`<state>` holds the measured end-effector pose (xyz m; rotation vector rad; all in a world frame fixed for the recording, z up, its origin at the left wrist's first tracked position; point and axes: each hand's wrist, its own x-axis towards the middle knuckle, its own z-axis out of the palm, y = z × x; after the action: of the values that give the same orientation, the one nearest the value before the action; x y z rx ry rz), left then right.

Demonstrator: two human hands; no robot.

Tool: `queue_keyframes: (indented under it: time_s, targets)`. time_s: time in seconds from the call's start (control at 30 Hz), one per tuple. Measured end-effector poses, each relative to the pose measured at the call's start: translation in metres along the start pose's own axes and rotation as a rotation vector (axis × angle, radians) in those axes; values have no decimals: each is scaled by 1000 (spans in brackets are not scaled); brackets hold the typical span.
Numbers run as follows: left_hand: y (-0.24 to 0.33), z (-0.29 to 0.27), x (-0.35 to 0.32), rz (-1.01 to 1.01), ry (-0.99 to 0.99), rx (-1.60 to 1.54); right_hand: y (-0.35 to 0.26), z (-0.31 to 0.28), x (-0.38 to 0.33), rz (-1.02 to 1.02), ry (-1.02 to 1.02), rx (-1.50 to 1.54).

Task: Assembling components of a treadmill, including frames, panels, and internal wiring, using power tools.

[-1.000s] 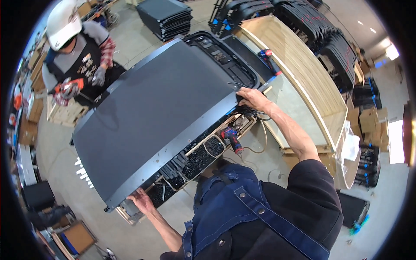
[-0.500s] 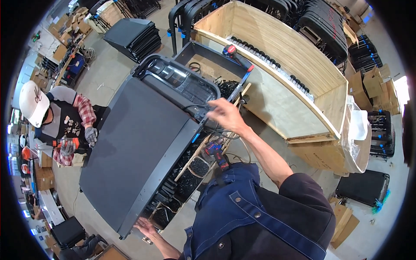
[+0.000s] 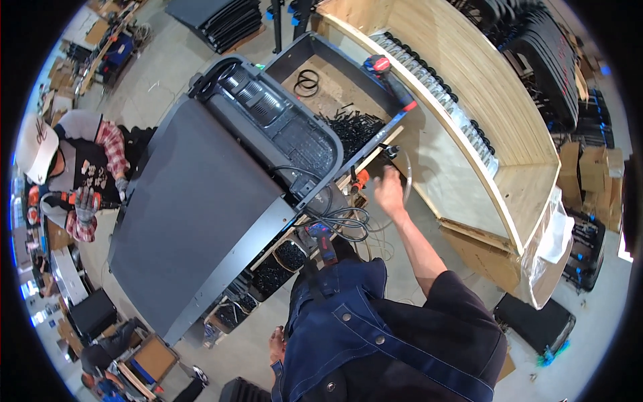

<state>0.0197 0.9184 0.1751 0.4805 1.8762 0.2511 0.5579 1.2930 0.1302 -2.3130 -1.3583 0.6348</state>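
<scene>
Workshop floor, wooden bench with parts trays. Large grey panel (image 3: 194, 214) lies flat across the bench, set down. Right hand (image 3: 388, 191) off it, fingers loosely open near bench edge cables (image 3: 345, 220). Left hand (image 3: 276, 345) low, fingers unclear.

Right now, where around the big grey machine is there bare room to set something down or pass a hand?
The flat grey panel of the machine is bare. The wooden tray has open bottom beside the black rings; its right part is crowded with black parts. The long wooden bench top is bare near the right hand. Cables and a drill crowd the machine's edge.
</scene>
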Motion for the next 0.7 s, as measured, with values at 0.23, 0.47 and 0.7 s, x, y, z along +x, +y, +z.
queue_keyframes:
  time_s: [0.23, 0.47, 0.7]
  targets:
    - [28, 18, -27, -274, -46, -579, 167, 63, 120, 356, 89, 594]
    - [7, 27, -33, -326, 96, -548, 195, 79, 176, 586, 100, 926]
    - [-30, -30, 7, -259, 318, -525, 136, 19, 119, 532, -79, 878]
